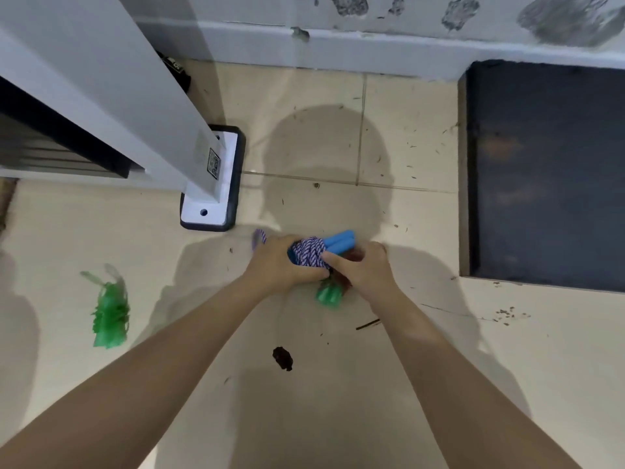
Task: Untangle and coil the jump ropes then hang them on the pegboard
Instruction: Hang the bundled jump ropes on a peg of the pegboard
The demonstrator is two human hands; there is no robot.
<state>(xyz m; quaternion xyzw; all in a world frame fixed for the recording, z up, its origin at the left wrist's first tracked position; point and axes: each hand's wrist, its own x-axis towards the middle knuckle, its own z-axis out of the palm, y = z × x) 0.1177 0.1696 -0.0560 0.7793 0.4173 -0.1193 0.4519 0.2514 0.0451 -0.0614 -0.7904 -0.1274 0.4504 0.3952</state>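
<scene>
A jump rope with purple-and-white striped cord and two blue handles is bundled low over the tiled floor. My left hand grips the coiled cord from the left, and a loop of cord sticks out behind it. My right hand pinches the cord from the right, just under the handles. Beneath my hands lie a green bundle and something dark red, mostly hidden. No pegboard is in view.
A white post on a black-rimmed base plate stands to the left. A crumpled green bag lies on the floor at the left. A dark mat covers the right. A small dark lump sits near me. The wall's skirting runs ahead.
</scene>
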